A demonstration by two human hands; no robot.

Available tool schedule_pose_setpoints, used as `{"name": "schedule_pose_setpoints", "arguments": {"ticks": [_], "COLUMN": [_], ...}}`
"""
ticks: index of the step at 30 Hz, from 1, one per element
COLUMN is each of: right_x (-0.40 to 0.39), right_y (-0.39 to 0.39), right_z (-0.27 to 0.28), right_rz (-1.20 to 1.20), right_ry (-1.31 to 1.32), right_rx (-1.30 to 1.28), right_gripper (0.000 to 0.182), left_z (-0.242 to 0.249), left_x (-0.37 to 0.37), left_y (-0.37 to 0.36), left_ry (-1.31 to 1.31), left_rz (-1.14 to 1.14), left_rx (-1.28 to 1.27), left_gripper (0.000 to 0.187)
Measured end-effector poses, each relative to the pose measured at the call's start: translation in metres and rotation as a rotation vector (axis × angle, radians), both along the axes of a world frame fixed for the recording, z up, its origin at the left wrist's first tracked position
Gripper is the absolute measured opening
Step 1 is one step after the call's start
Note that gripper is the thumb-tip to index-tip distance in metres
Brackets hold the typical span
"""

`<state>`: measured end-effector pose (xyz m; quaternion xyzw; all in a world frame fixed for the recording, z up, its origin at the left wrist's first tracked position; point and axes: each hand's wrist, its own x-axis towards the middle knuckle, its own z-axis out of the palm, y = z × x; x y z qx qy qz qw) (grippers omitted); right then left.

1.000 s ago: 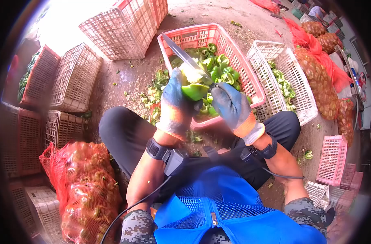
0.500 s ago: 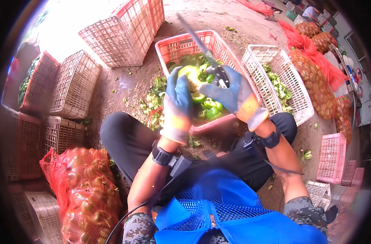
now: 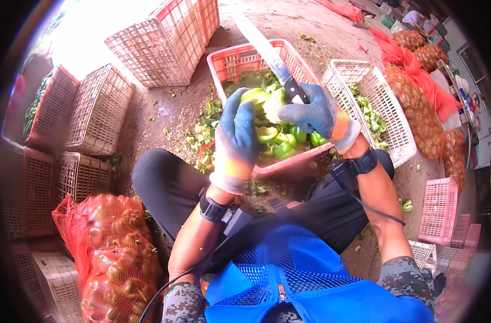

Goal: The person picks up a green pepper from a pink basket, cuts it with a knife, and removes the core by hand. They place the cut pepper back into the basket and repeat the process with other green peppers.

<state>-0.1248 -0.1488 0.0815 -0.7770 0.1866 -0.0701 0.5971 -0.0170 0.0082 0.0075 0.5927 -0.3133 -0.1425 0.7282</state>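
A cut green bell pepper (image 3: 254,96) is in my left hand (image 3: 236,134), whose gloved fingers wrap its near side. My right hand (image 3: 316,114), also gloved, grips a knife (image 3: 266,49) by its black handle, the blade pointing up and away. The right thumb and fingers also press on the pale seed core (image 3: 274,106) at the pepper's right side. Both hands hover over a pink crate (image 3: 232,70). Inside it lie green pepper pieces (image 3: 285,146), partly hidden by my hands.
Right of the pink crate, a white crate (image 3: 400,141) contains green trimmings (image 3: 370,117). Red mesh sacks of peppers stand at my left (image 3: 116,253) and along the right (image 3: 412,110). Stacked crates (image 3: 97,110) line the left. Scraps (image 3: 205,129) litter the floor. Another person (image 3: 414,19) is far back.
The pale core now shows by my right fingers, at the pepper's right side. My right hand has turned slightly and the knife blade shows its broad, bright face. More pepper pieces are visible below.
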Motion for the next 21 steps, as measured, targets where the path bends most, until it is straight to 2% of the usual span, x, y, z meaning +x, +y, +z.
{"name": "schedule_pose_setpoints", "arguments": {"ticks": [2, 4, 7, 9, 11, 12, 13, 15, 16, 17, 19, 21], "right_x": [-0.001, 0.001, 0.002, 0.002, 0.001, 0.000, -0.001, 0.000, 0.000, -0.001, 0.001, -0.001], "right_y": [-0.016, -0.031, -0.036, -0.040, -0.039, -0.033, -0.030, -0.035, -0.038, -0.040, -0.033, -0.025], "right_z": [-0.012, -0.041, -0.056, -0.066, -0.071, -0.068, -0.067, -0.081, -0.086, -0.090, -0.080, -0.072], "right_rz": [0.060, 0.075, 0.170, 0.235, 0.205, 0.145, 0.086, 0.150, 0.182, 0.152, 0.090, 0.049], "right_ry": [-0.003, -0.063, -0.157, -0.207, -0.232, -0.229, -0.226, -0.275, -0.300, -0.299, -0.300, -0.298], "right_rx": [0.190, 0.464, 0.845, 1.056, 1.067, 1.062, 1.056, 1.080, 1.091, 1.124, 1.187, 1.150], "right_gripper": [0.025, 0.026, 0.023, 0.022, 0.021, 0.022, 0.023, 0.031, 0.036, 0.030, 0.021, 0.020], "left_z": [-0.007, -0.009, -0.010, -0.016, -0.020, -0.021, -0.023, -0.027, -0.029, -0.030, -0.020, -0.027], "left_x": [0.004, 0.005, 0.003, 0.007, 0.008, 0.006, 0.008, 0.016, 0.016, 0.017, 0.010, 0.016], "left_y": [0.001, 0.000, -0.004, -0.007, -0.008, -0.007, -0.008, -0.011, -0.011, -0.011, -0.008, -0.011], "left_ry": [-0.271, -0.296, 0.036, -0.459, -0.653, -0.599, -0.466, -0.116, -0.121, -0.126, -0.577, -0.322], "left_rz": [0.027, 0.018, -0.051, 0.103, 0.157, 0.132, 0.071, -0.067, -0.073, -0.080, 0.065, -0.033], "left_rx": [0.096, 0.117, 0.039, 0.044, 0.061, 0.077, 0.087, 0.096, 0.110, 0.124, 0.175, 0.211], "left_gripper": [0.035, 0.037, 0.043, 0.039, 0.040, 0.042, 0.045, 0.051, 0.051, 0.052, 0.047, 0.047]}}
